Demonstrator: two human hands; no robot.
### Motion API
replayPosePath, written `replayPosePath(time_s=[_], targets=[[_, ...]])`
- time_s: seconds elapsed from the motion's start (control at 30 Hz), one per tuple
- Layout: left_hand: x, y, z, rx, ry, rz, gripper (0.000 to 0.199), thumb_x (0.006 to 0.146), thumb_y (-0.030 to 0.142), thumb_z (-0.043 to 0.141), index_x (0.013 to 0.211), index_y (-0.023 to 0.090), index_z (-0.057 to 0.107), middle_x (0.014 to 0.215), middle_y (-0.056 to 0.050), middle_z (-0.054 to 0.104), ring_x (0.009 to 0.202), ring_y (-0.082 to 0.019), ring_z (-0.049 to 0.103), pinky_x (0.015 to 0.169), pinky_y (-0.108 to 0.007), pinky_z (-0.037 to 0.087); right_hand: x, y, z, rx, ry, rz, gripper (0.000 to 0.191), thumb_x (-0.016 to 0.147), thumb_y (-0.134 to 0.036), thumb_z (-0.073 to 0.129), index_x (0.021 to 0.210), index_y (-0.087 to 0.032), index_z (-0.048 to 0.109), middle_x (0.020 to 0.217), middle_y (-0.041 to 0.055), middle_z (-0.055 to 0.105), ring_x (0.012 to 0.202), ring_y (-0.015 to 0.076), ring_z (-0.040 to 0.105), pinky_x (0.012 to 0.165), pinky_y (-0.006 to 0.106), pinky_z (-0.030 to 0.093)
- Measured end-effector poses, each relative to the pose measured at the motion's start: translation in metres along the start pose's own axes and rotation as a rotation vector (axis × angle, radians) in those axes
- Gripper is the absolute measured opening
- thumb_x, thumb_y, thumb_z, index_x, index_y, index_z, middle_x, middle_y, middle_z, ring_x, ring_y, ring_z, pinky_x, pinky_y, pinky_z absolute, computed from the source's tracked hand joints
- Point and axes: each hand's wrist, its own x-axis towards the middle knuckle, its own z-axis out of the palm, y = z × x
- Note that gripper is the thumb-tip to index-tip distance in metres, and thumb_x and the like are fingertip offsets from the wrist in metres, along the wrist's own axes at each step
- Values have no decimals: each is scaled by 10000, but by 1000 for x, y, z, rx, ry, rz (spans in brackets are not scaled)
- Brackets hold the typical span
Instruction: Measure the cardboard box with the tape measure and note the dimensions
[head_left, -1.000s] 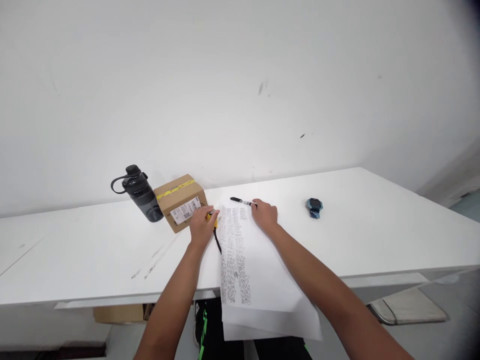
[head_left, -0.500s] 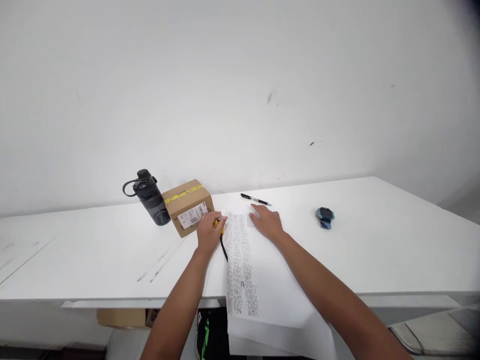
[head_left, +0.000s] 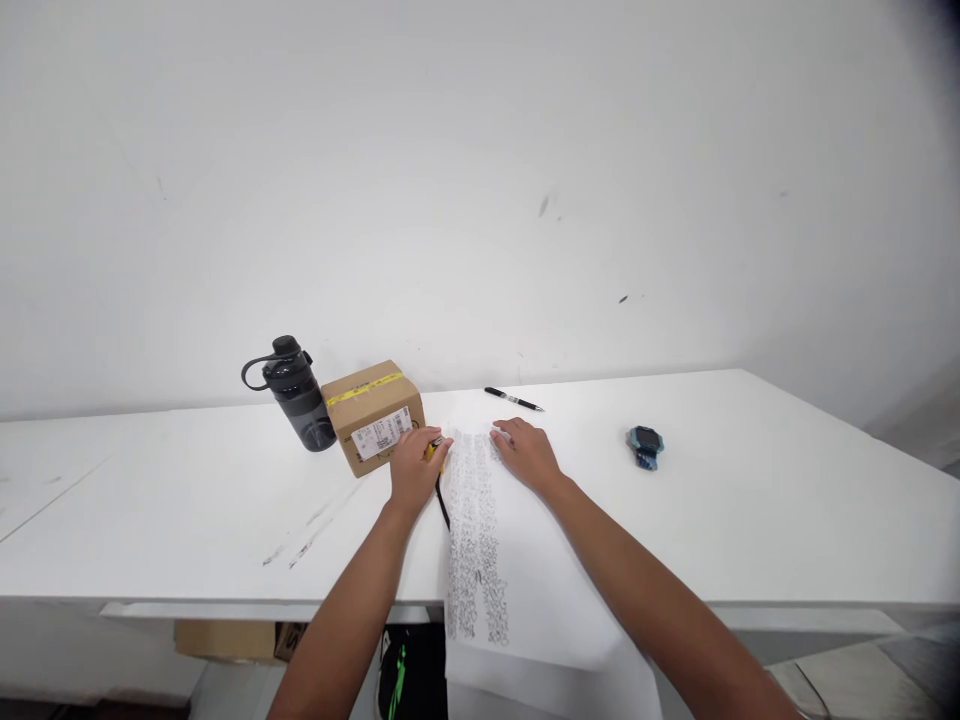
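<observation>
My left hand is closed around a small yellow tool with a black strap; my fingers cover most of it, so its exact kind is hidden. It rests against the left edge of the paper, near its far end. Dense dark writing fills a band on the sheet's left side, and its near end hangs over the table's front edge. At the far end of the paper, my right hand has its thumb and fingers drawn together on the sheet's edge.
A brown cardboard box with yellow tape stands left of my left hand, touching or nearly touching a dark water bottle. Beyond the paper lies a black pen. A blue digital watch sits to the right on the white table.
My right hand's fingers, spread before, have come closer together at the paper's far edge. My left hand keeps its hold on the yellow tool. The view has shifted slightly.
</observation>
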Motion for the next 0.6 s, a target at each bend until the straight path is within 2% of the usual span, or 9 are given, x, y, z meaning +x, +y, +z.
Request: replayPosePath(time_s=[0.13,0.23,0.3,0.4,0.47,0.53,0.6], targets=[[0,1,-1,0,-2,6,168,875,361,640,899,202,687,987,-66,748,952,-216,670,894,-396,496,-1,-5,-2,72,6,-30,313,962,-328,428,1084,-197,683,1051,67,706,895,200,661,853,361,471],[-1,5,-4,-2,-25,7,158,867,353,650,895,205,698,983,-65,751,948,-219,673,884,-398,506,-6,-13,-3,103,-7,-151,318,969,-352,433,1097,-199,680,1019,71,709,913,207,663,863,369,467],[-1,9,-7,-27,-21,-4,145,857,347,665,880,210,706,974,-57,756,937,-214,681,886,-400,514,-10,-19,-4,109,-44,-246,344,953,-414,486,1172,-209,654,1075,82,699,985,225,647,900,390,456],[4,23,-14,-73,103,-61,135,854,341,673,887,216,714,972,-54,758,948,-210,690,892,-408,527,-14,-28,-4,146,-159,-270,572,874,-541,594,1346,-223,542,1198,100,660,1070,256,612,942,432,448],[11,36,-17,-91,163,-22,124,851,327,680,902,219,715,973,-53,760,952,-210,696,899,-419,534,-13,-31,-3,201,-237,-231,762,819,-591,637,1451,-223,421,1230,111,645,1029,258,624,913,441,471],[20,52,-17,-118,117,101,109,843,308,691,910,225,717,970,-47,764,940,-204,704,931,-432,534,-11,-31,-2,280,-248,-211,932,780,-593,674,1531,-221,264,1229,116,645,964,252,645,866,437,498],[28,69,-14,-157,-15,236,113,845,304,691,929,234,723,982,-39,768,949,-196,709,994,-447,517,-9,-28,1,379,-185,-231,1066,758,-541,709,1567,-223,93,1231,115,645,957,259,661,855,443,515]])
